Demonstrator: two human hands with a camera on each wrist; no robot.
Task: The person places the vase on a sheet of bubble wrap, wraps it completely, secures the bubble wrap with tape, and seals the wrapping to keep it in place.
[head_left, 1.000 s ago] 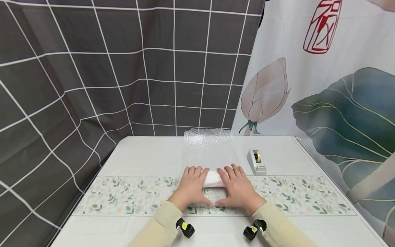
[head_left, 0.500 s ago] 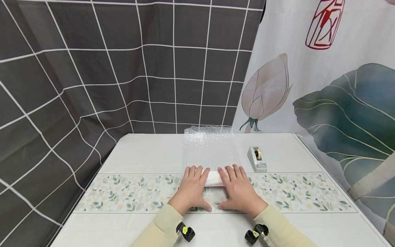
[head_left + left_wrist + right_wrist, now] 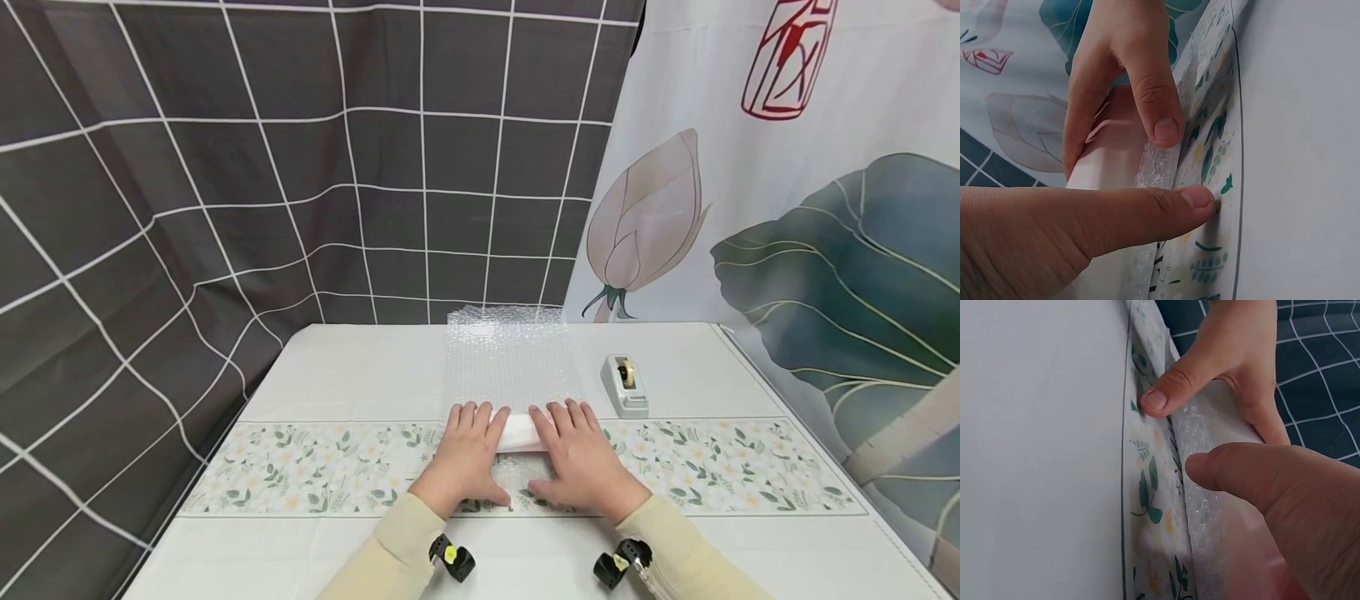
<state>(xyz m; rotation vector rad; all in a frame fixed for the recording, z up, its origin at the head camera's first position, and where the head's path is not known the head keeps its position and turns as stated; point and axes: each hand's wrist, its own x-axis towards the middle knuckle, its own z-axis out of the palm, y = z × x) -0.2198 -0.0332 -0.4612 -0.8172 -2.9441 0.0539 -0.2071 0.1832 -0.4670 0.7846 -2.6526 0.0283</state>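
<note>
A smooth white pack (image 3: 522,433), pinkish toward its right end, lies across a sheet of clear bubble wrap (image 3: 510,358) on the table. My left hand (image 3: 461,458) holds its left part, and my right hand (image 3: 581,458) its right part. The fingers of both hands reach over to the far side. On the near side, the thumbs lie by a strip of bubble wrap (image 3: 1204,519) that runs along the pack (image 3: 1110,150). My palms cover both ends of the pack, so its kind cannot be told.
A white tape dispenser (image 3: 626,387) with a yellowish roll stands behind my right hand. A floral band (image 3: 315,467) crosses the white table cover (image 3: 337,375). Behind the table hang a dark grid curtain (image 3: 390,217) and a white curtain with plant prints (image 3: 645,233).
Both hands keep their places around the pack. The thumbs have shifted slightly on the near side. The whole head view has tilted down a little, then stays steady.
</note>
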